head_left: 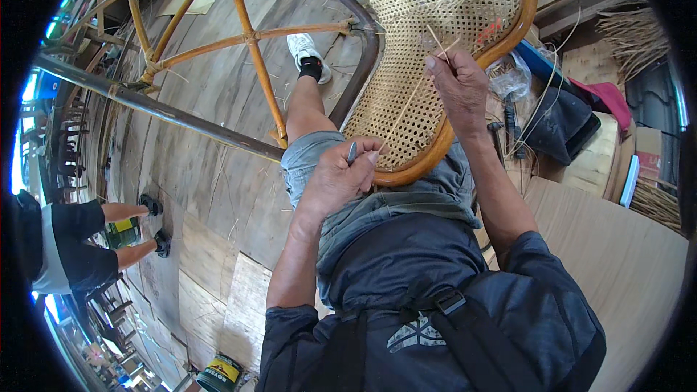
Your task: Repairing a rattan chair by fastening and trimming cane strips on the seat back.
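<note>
A woven cane panel (414, 22) in a bent rattan frame (440, 151) lies partly across my lap, its mesh full of small holes. My left hand (337, 178) is closed at the panel's near left edge. A small grey metal tool tip (352, 153) sticks up between its fingers; the rest is hidden in the palm. From those fingertips a thin cane strand (404, 112) runs up over the mesh to my right hand (461, 91). The right thumb and fingers pinch the strand above the panel's right side, with its loose end poking out beyond them.
A rattan pole framework (250, 36) and a dark pole (189, 123) stand at left. Another person (80, 247) is at far left. A can (220, 372) sits on the plank floor. To the right are a plastic bag (512, 76), a hammer (510, 120) and cane bundles (637, 42).
</note>
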A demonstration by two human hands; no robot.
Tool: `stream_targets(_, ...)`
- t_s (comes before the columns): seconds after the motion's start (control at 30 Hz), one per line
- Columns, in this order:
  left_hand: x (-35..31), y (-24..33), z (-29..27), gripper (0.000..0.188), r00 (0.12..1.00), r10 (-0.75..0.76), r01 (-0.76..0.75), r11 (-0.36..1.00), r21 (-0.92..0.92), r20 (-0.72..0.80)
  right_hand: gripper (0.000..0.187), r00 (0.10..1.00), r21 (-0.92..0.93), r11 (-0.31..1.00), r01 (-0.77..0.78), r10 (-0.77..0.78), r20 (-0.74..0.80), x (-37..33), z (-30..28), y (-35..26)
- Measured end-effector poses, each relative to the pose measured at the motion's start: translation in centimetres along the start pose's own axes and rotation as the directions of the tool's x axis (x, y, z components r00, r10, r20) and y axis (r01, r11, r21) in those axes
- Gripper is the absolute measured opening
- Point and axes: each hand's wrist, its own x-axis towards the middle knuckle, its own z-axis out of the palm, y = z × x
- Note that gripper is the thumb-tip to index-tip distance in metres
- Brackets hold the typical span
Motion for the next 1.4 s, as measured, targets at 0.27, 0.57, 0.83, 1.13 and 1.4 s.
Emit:
stream_targets(0.27, 1.8, -2.5, -4.7, 0.025, 0.991, -0.125, 0.131, 0.984, 0.122, -0.055, 0.017, 0.96, -0.401, 0.873, 0.279, -0.269, 0.082, 3.3, -10.4, 6.2)
stream_targets(0.57, 6.3, -3.7, -3.8, 0.028, 0.993, -0.088, 0.1, 0.982, 0.162, -0.083, 0.025, 0.811, -0.857, 0.503, -0.114, 0.545, 0.211, -14.3, -16.6, 8.3)
stream_targets(0.83, 8.9, -2.1, 2.1, 0.021, 0.919, 0.276, -0.395, 0.678, 0.62, 0.283, 0.015, 0.847, -0.534, 0.827, 0.177, 0.149, 0.511, -4.3, -4.2, -2.1)
stream_targets(1.13, 15.1, -2.6, -2.9, 0.03, 0.944, 0.326, -0.305, 0.788, 0.535, 0.058, 0.017, 0.75, -0.678, 0.71, 0.19, 0.34, 0.567, 3.3, 0.7, 3.9)
stream_targets(1.4, 27.3, -4.5, -10.9, 0.035, 0.981, 0.18, -0.025, 0.485, 0.874, -0.072, 0.023, 0.852, -0.884, 0.39, 0.259, 0.339, 0.399, 13.8, 4.9, 9.6)
